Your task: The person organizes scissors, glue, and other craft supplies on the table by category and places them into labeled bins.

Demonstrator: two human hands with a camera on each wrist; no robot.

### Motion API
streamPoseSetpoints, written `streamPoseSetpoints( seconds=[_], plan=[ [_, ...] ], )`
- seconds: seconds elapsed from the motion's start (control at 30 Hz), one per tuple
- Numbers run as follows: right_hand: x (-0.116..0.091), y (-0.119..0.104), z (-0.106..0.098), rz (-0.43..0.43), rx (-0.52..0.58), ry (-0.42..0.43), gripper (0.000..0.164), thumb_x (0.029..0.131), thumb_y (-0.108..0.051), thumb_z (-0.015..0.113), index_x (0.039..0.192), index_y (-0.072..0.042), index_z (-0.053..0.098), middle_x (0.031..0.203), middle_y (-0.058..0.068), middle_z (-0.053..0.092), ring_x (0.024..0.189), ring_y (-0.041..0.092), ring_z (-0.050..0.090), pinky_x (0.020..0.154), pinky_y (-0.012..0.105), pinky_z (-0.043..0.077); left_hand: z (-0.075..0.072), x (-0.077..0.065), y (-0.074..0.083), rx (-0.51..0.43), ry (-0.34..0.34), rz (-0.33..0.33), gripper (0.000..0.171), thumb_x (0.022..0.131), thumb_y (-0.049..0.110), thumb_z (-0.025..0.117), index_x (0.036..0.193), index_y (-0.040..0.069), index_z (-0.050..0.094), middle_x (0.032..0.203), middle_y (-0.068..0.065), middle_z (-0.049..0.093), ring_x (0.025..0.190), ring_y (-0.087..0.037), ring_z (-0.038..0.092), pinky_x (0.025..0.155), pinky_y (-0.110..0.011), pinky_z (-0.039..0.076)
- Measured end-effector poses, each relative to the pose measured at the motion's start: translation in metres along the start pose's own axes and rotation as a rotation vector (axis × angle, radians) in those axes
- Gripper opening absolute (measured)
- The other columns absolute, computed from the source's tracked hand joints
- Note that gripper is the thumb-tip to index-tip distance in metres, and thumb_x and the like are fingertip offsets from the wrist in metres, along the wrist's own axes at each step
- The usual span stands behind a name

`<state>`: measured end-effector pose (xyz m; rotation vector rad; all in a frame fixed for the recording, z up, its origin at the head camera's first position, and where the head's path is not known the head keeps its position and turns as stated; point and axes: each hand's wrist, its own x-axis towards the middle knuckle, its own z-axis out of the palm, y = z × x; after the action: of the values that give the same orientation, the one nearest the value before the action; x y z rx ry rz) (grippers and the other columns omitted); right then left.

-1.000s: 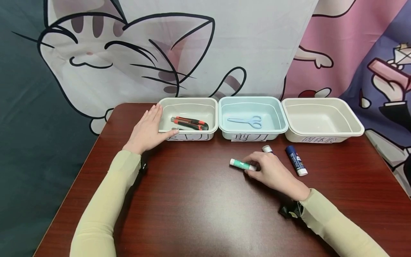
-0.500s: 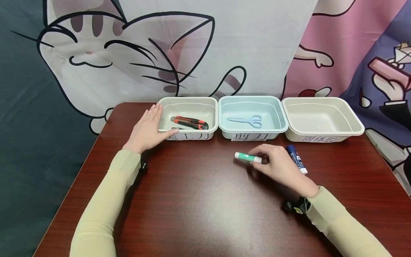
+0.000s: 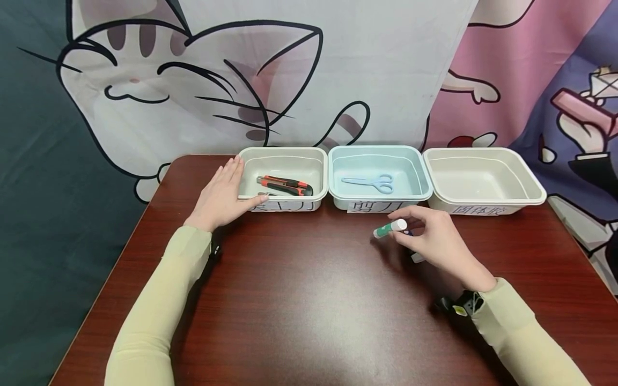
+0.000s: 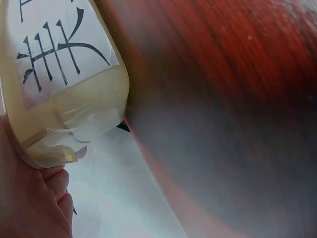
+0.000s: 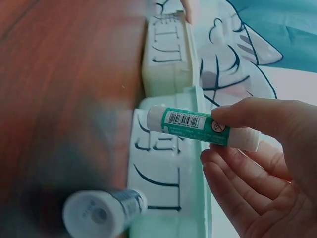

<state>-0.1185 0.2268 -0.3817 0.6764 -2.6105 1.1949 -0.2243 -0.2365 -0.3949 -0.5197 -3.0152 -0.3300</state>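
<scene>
A green glue stick with white ends (image 3: 390,229) is pinched between the thumb and fingertips of my right hand (image 3: 436,244), held just above the table. In the right wrist view the green glue stick (image 5: 195,126) shows its barcode. Below my right hand lies another glue stick (image 3: 417,258), mostly covered; its white end (image 5: 94,214) faces the right wrist camera. My left hand (image 3: 217,195) rests with straight fingers along the left side of the left beige bin (image 3: 285,153), thumb at its front rim. Utility knives (image 3: 285,185) lie inside that bin.
A light blue bin (image 3: 379,151) in the middle holds light blue scissors (image 3: 372,183). The right beige bin (image 3: 483,155) stands beside it. All bins carry handwritten labels and line the back of the brown table (image 3: 289,300), before a printed curtain (image 3: 396,64).
My right hand has moved right and slightly up with the green glue stick, which has turned in the fingers. It now covers the dark blue glue stick. My left hand has stayed still.
</scene>
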Motion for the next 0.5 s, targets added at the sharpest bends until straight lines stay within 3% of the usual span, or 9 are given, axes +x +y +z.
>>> streamPoseSetpoints(
  seconds=[0.17,0.27,0.5],
  plan=[
    [0.0,-0.001,-0.011,0.038,-0.014,0.045,0.03,0.079,0.003,0.084,0.104,-0.011,0.075,0.087,-0.004,0.074,0.072,0.008,0.072,0.063,0.019,0.057,0.0,0.0,0.0,-0.005,-0.002,-0.001,0.118,0.088,0.082,0.047,0.161,-0.002,0.009,0.169,-0.014,0.007,0.155,-0.026,0.003,0.124,-0.041,0.003],
    [0.0,-0.001,-0.019,0.069,-0.026,0.076,0.027,0.08,-0.001,0.085,0.102,-0.013,0.074,0.092,-0.003,0.074,0.074,0.007,0.071,0.065,0.016,0.055,0.0,0.0,0.0,-0.005,-0.001,0.001,0.117,0.088,0.082,0.047,0.161,-0.002,0.01,0.169,-0.014,0.007,0.155,-0.026,0.004,0.124,-0.041,0.004],
    [0.001,0.001,-0.032,0.154,0.082,0.122,0.031,0.078,0.002,0.087,0.102,-0.006,0.069,0.097,0.007,0.071,0.081,0.004,0.07,0.073,0.015,0.056,0.001,-0.001,0.0,-0.005,0.001,0.001,0.118,0.088,0.082,0.047,0.161,-0.002,0.01,0.169,-0.014,0.006,0.155,-0.027,0.005,0.124,-0.04,0.003]
  ],
)
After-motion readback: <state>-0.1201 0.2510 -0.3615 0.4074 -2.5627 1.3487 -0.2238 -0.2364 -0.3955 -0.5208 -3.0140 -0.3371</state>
